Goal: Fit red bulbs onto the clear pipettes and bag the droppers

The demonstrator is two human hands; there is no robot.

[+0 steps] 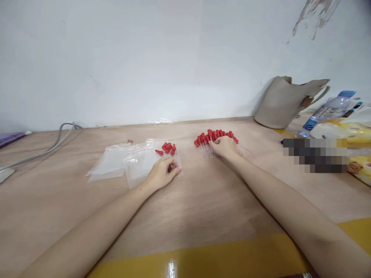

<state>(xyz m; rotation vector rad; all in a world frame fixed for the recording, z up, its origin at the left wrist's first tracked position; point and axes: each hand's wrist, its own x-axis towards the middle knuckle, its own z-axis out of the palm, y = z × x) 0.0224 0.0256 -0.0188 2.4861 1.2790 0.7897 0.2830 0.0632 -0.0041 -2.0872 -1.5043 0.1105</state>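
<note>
My left hand (pixel 164 172) rests on the right end of several clear plastic zip bags (pixel 136 168), its fingers curled and nothing visible in them. Just beyond it lie several loose red rubber bulbs (pixel 167 147). Thin clear glass tubes (pixel 183 150) lie side by side to the right of the bulbs. Farther right, a fanned row of droppers (pixel 204 139) with red bulbs points its clear tubes toward me. My right hand (pixel 224 146) is over the middle of this row, thumb and fingers pinched on a dropper; the hand hides part of the row.
A beige bag-like container (pixel 285 102) leans by the wall. Right of it are a water bottle (pixel 327 112) and yellow packages (pixel 344 131), beside a blurred dark object (pixel 315 155). A grey cable (pixel 58 141) runs along the left. Yellow tape (pixel 203 258) borders the table's front edge.
</note>
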